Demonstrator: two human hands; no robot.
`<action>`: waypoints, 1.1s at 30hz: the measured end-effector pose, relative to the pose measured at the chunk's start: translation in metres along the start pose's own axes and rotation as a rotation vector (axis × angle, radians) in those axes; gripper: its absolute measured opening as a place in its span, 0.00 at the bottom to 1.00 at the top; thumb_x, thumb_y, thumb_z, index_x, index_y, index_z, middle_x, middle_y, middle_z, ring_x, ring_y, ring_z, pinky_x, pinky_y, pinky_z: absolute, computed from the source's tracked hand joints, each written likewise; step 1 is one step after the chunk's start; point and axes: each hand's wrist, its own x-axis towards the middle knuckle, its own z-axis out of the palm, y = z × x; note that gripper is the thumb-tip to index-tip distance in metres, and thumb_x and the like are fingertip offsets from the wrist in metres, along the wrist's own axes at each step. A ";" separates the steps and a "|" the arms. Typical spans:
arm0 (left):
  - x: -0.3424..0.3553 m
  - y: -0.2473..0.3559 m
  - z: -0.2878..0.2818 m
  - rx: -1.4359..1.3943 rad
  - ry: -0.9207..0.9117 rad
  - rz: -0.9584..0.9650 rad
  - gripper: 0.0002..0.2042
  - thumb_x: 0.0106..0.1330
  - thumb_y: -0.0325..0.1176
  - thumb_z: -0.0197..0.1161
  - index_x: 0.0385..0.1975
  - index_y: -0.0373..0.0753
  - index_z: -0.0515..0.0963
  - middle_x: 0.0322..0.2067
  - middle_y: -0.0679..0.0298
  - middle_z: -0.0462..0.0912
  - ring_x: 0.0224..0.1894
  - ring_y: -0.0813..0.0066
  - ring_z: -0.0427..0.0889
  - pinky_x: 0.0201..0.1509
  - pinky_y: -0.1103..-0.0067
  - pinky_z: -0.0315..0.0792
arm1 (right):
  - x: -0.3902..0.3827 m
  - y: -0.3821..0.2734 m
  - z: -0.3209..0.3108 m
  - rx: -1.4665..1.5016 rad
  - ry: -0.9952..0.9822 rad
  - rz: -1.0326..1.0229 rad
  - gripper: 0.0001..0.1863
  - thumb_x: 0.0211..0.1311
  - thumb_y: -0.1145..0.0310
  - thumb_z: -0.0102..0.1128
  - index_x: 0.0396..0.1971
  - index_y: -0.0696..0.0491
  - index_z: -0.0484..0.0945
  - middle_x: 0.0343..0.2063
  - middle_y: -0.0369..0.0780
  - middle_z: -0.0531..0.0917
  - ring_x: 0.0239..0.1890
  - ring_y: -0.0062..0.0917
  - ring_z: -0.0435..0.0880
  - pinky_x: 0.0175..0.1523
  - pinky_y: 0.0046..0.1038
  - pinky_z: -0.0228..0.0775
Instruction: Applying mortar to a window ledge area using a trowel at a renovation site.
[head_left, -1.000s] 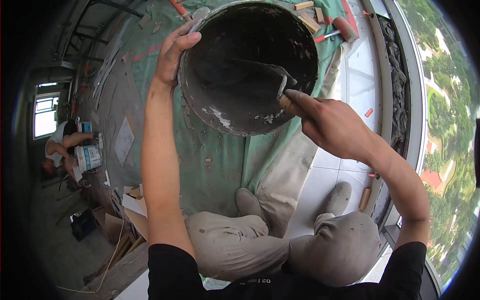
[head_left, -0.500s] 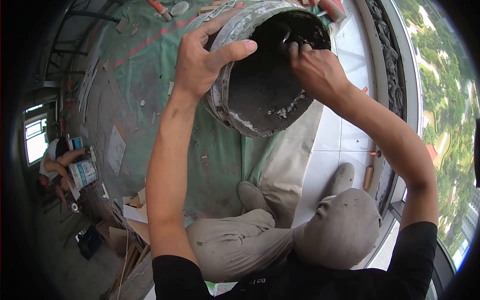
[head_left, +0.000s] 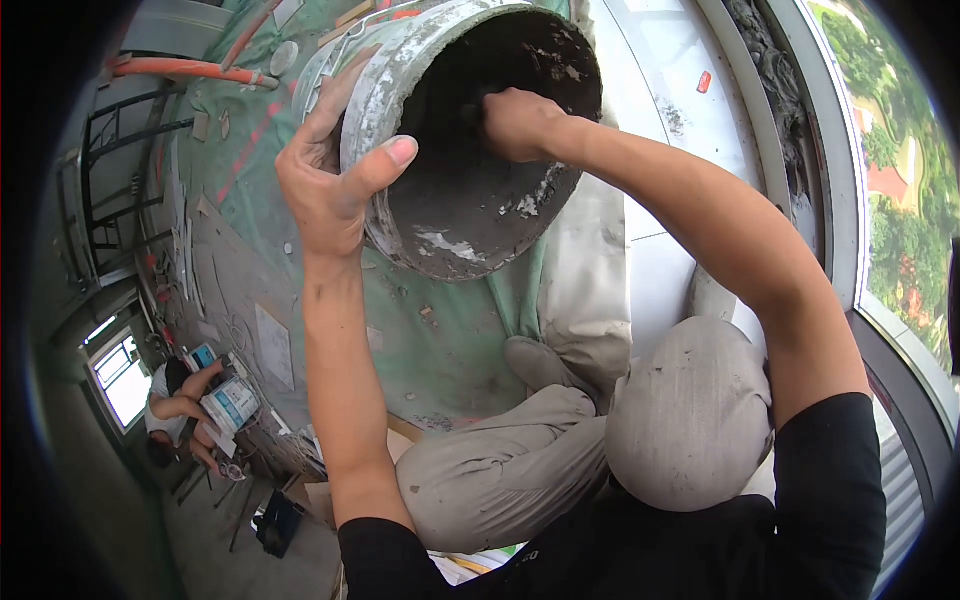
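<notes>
Round grey bucket, its wall and rim caked with pale and dark mortar, sits in front of my knees, over the dusty green cloth sheet spread on the floor; what its base rests on I cannot see. A second ago its mouth faced up at me as a broad circle; now it is tipped, the mouth turned toward my right and the whitened outer wall showing on the left.

My left hand is spread wide around that side, thumb lying over the rim and fingers against the outer wall, holding the bucket steady. My right hand was at the near right edge earlier, gripping a wooden-handled tool; now it is well inside the mouth, fingers curled, and the dark interior hides them, so I cannot tell what they close on. Light patches of mortar cling to the lower inner wall, below my wrist.

Just to the right of the bucket, a creased beige cloth lies along the white floor tiles. Orange pipe now shows more fully at the upper left, while the red-handled hammer seen earlier beyond the bucket is out of sight. Far left, a co-worker bends beside a white pail
</notes>
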 end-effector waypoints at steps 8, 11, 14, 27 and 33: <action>0.000 0.001 0.004 0.068 0.004 -0.024 0.44 0.54 0.41 0.85 0.71 0.20 0.82 0.70 0.46 0.86 0.75 0.55 0.83 0.85 0.61 0.68 | 0.001 0.009 0.018 0.173 -0.042 -0.022 0.19 0.70 0.76 0.58 0.54 0.60 0.92 0.36 0.52 0.96 0.43 0.47 0.99 0.52 0.47 0.92; 0.000 -0.003 0.000 0.082 0.012 -0.033 0.45 0.55 0.42 0.84 0.72 0.20 0.81 0.70 0.45 0.86 0.75 0.54 0.83 0.86 0.61 0.68 | 0.000 0.010 0.022 0.185 -0.028 -0.058 0.17 0.69 0.77 0.57 0.48 0.62 0.93 0.33 0.53 0.95 0.42 0.47 0.99 0.51 0.47 0.92; -0.004 -0.005 -0.004 0.078 0.031 -0.056 0.46 0.55 0.43 0.83 0.73 0.19 0.80 0.70 0.45 0.86 0.75 0.54 0.83 0.86 0.62 0.67 | -0.004 0.010 0.020 0.127 -0.184 -0.098 0.26 0.88 0.58 0.46 0.56 0.61 0.90 0.37 0.57 0.93 0.44 0.53 0.97 0.53 0.50 0.91; -0.009 -0.006 0.010 0.151 0.002 -0.024 0.45 0.57 0.42 0.81 0.74 0.19 0.79 0.71 0.43 0.85 0.75 0.52 0.83 0.86 0.59 0.68 | -0.011 -0.009 0.014 0.680 -0.245 0.173 0.33 0.92 0.48 0.44 0.45 0.65 0.87 0.25 0.49 0.86 0.22 0.39 0.87 0.28 0.43 0.84; -0.015 -0.005 0.007 -0.026 0.121 -0.160 0.48 0.56 0.40 0.83 0.76 0.18 0.75 0.69 0.40 0.85 0.68 0.53 0.89 0.78 0.63 0.80 | 0.005 -0.030 0.045 0.969 -0.388 0.166 0.27 0.89 0.54 0.50 0.35 0.62 0.83 0.28 0.42 0.85 0.21 0.28 0.83 0.25 0.38 0.75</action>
